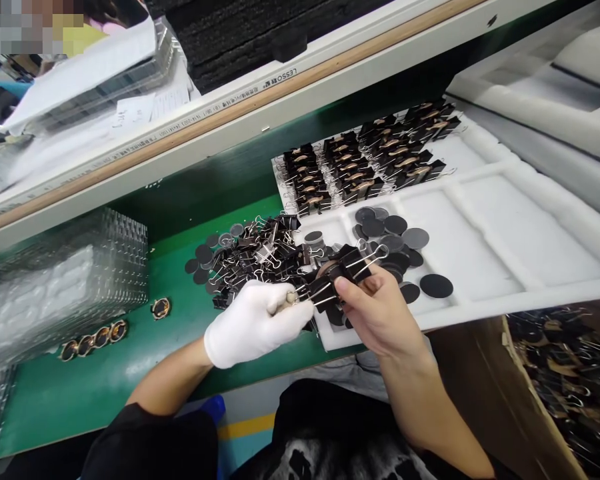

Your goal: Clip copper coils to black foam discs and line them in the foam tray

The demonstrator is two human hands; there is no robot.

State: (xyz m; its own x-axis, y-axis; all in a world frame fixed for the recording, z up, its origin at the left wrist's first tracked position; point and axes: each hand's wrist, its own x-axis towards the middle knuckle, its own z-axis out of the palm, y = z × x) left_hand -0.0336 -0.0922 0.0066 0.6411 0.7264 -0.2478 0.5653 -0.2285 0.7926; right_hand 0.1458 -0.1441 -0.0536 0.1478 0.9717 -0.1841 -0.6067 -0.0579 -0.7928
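Note:
In the middle of the head view, my right hand, bare, is closed on a round part with black binder clips clamped around it. My left hand, in a white glove with bare thumb and fingertip, pinches the wire handles of a binder clip on that same part. Just behind my left hand lies a heap of loose black binder clips. Black and grey discs are spread beside my right hand in a white foam tray; some lie beneath the held part.
Rows of clipped round parts stand at the tray's back. Copper-coloured ring parts and stacked clear plastic trays are on the green table at left. A box of binder clips stands lower right. A shelf edge crosses behind.

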